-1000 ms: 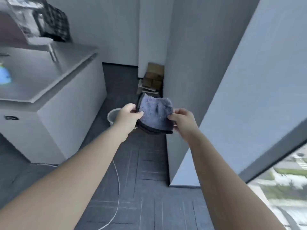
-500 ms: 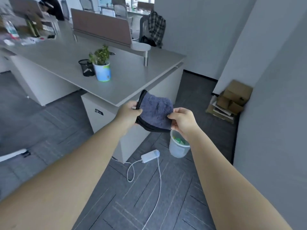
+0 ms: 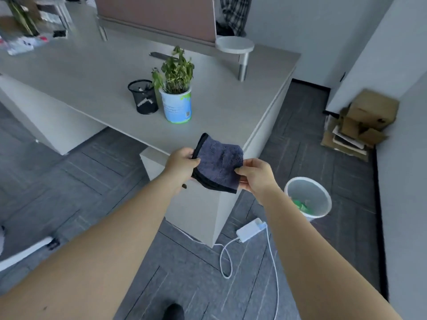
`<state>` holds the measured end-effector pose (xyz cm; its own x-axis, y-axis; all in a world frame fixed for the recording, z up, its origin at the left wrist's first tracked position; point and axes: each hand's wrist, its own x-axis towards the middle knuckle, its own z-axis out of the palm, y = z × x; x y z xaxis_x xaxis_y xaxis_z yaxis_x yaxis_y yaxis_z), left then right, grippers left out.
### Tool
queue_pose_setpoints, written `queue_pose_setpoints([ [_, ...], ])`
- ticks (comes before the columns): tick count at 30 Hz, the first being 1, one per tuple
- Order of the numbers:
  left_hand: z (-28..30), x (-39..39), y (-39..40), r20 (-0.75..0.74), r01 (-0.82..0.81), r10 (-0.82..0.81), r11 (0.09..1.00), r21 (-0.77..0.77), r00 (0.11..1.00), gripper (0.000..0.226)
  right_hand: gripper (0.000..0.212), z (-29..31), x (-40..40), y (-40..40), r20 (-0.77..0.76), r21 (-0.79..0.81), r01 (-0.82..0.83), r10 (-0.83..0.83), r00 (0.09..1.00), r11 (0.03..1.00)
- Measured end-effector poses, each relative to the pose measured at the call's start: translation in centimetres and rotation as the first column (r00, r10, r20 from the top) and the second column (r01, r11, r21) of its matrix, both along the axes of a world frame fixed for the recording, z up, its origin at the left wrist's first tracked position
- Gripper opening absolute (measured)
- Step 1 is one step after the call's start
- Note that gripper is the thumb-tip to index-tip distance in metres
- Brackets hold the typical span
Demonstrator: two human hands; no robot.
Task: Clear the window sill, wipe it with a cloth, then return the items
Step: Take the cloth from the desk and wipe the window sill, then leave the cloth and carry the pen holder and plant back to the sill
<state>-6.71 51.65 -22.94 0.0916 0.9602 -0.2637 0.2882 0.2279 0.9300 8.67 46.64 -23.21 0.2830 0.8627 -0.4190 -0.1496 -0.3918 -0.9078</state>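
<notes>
A folded blue-grey cloth [image 3: 219, 162] with a black edge hangs in front of me over the near corner of the grey desk [image 3: 97, 72]. My left hand [image 3: 182, 162] pinches its left edge and my right hand [image 3: 255, 175] pinches its right edge. On the desk beyond the cloth stand a potted plant [image 3: 176, 105] in a white and blue pot and, just left of it, a black mesh pen holder [image 3: 143, 97]. No window sill is in view.
A white waste bin [image 3: 308, 198] stands on the floor to the right of the desk. A white power adapter [image 3: 250, 229] with its cable lies on the grey carpet below it. Cardboard boxes [image 3: 362, 118] are piled against the right wall. A brown divider panel [image 3: 159, 17] rises at the desk's back.
The view has swung left, from the wall and window to the desk, and has come closer to it. Both hands kept holding the cloth in the same way throughout.
</notes>
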Motion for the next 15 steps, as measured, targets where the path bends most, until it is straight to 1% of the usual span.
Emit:
queue_pose_setpoints([
  [2, -1.0, -1.0, 3.6, -0.041, 0.049, -0.050, 0.998, -0.032, 0.998, 0.012, 0.027, -1.0, -1.1, 2.9, 0.050, -0.049, 0.028, -0.025, 0.998, 0.998],
  [5, -3.1, -1.2, 8.3, -0.100, 0.131, -0.137, 0.989, -0.063, 0.986, 0.029, 0.017, -3.0, -1.7, 6.9, 0.185, -0.082, 0.096, -0.080, 0.980, 0.992],
  [6, -3.6, -1.0, 9.4, -0.107, 0.146, -0.153, 0.987, -0.069, 0.982, 0.030, 0.018, -3.5, -1.7, 7.7, 0.224, -0.091, 0.117, -0.094, 0.970, 0.989],
  [8, -5.2, -0.6, 11.7, -0.117, 0.161, -0.170, 0.983, -0.084, 0.978, 0.023, 0.022, -5.1, -1.7, 9.7, 0.287, -0.126, 0.160, -0.119, 0.950, 0.979],
  [11, -7.6, -0.1, 14.0, -0.133, 0.187, -0.197, 0.978, -0.089, 0.971, 0.030, 0.026, -7.4, -1.8, 11.9, 0.357, -0.166, 0.203, -0.133, 0.924, 0.965],
  [15, -9.5, 0.4, 15.7, -0.201, 0.172, -0.179, 0.984, -0.055, 0.963, 0.034, 0.027, -9.4, -1.7, 13.5, 0.442, -0.176, 0.241, -0.143, 0.886, 0.954],
])
